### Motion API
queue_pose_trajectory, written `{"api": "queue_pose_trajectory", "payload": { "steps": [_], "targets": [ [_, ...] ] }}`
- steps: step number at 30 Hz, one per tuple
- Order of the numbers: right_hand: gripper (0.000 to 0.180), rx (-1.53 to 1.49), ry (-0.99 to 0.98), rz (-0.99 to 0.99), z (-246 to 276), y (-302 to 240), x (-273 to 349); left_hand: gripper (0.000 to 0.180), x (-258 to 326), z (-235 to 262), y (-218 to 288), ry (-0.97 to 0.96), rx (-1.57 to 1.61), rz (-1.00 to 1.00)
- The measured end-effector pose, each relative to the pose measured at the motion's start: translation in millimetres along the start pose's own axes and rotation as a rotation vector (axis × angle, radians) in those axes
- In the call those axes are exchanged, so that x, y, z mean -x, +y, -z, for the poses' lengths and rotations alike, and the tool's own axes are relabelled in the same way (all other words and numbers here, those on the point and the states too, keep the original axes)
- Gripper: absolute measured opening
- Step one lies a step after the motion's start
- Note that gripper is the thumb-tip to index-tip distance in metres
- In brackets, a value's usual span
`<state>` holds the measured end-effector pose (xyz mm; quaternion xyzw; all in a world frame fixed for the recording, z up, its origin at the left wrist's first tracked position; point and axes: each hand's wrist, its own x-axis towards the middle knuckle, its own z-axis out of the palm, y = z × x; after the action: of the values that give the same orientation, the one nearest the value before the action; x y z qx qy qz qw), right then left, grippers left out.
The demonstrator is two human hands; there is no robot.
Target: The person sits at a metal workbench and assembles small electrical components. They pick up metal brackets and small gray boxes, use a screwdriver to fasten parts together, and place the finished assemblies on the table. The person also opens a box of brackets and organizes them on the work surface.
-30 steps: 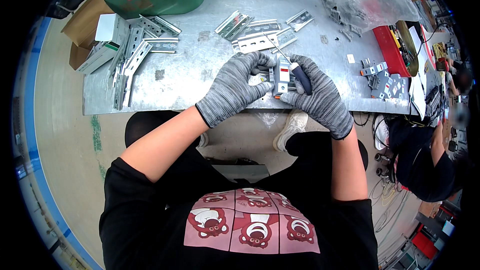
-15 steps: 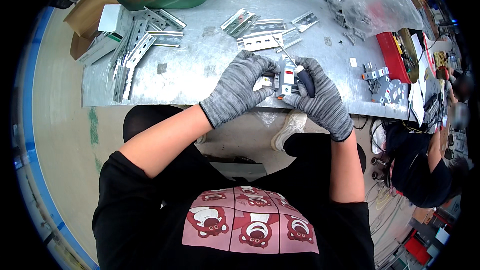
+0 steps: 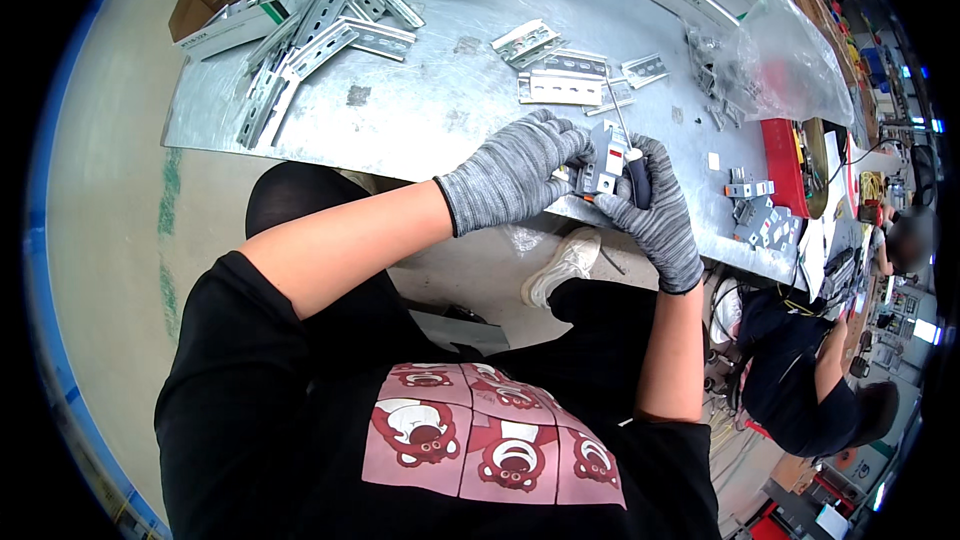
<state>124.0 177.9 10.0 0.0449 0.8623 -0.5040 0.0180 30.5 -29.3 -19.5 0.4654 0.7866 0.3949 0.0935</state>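
Both hands wear grey knitted gloves and meet over the table's near edge. Between them is a small grey block-shaped DIN-rail module (image 3: 606, 165) with a red window and an orange tab at its lower end. My left hand (image 3: 522, 170) is closed, its fingers gripping the module's left side. My right hand (image 3: 658, 220) is closed around a screwdriver (image 3: 640, 178) with a dark handle, and its fingertips touch the module's lower right side. The screwdriver's thin shaft points away from me, past the module. Fingers partly hide a pale metal piece at the module's left.
Cut slotted metal rails (image 3: 565, 80) lie beyond my hands, with more rails (image 3: 320, 40) by an open carton (image 3: 225, 35) at left. At right are a red bin (image 3: 785, 165), grey modules (image 3: 765, 220) and a clear plastic bag (image 3: 790, 70). Another person (image 3: 800, 365) sits at far right.
The whole view has turned and shifted, so the table sits at a slant. My hands keep the same hold on the module and screwdriver.
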Motion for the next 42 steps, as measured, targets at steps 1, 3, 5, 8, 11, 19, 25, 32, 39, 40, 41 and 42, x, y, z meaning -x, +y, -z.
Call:
{"api": "queue_pose_trajectory", "payload": {
  "steps": [1,3,5,8,11,19,25,32,39,40,41,42],
  "targets": [
    [0.079,-0.038,-0.015,-0.026,0.3,-2.4,-1.1,0.034,0.4,0.4,-0.9,0.007,0.001,0.007],
    [0.078,-0.11,-0.036,-0.092,0.5,-6.4,-0.1,0.034,-0.1,-1.6,-2.1,0.011,0.013,0.013],
    [0.076,-0.225,-0.075,-0.087,1.4,-5.9,-1.2,0.036,1.4,-1.1,-2.0,0.019,-0.007,0.003],
    [0.078,-0.164,-0.139,-0.021,7.3,-20.6,-6.7,0.039,1.3,-0.3,-1.0,0.01,-0.015,0.004],
    [0.08,-0.122,-0.171,-0.017,7.3,-4.5,-11.3,0.04,2.3,-2.9,-1.3,0.066,0.016,0.02],
    [0.091,-0.29,-0.158,-0.034,-5.4,3.8,-4.1,0.037,3.9,-2.7,-0.4,0.047,0.012,0.032],
    [0.088,-0.298,-0.097,-0.025,-7.0,-0.7,2.2,0.042,-0.2,-3.8,-3.8,0.006,-0.115,-0.017],
    [0.085,-0.264,-0.121,-0.024,-4.0,-1.1,1.7,0.056,-4.6,5.5,-4.9,-0.087,-0.044,-0.024],
    [0.087,-0.227,-0.131,-0.043,-2.6,-1.6,2.6,0.063,-0.4,1.5,1.5,0.003,0.03,0.043],
    [0.087,-0.22,-0.124,-0.064,-1.5,0.5,3.3,0.065,-1.1,1.5,2.9,0.016,0.011,0.004],
    [0.088,-0.215,-0.118,-0.085,-0.6,2.7,3.3,0.068,-1.8,1.8,3.6,0.03,-0.009,-0.033],
    [0.088,-0.209,-0.111,-0.105,-0.6,4.5,3.4,0.07,-2.2,2.1,3.9,0.045,-0.028,-0.071]
  ]
}}
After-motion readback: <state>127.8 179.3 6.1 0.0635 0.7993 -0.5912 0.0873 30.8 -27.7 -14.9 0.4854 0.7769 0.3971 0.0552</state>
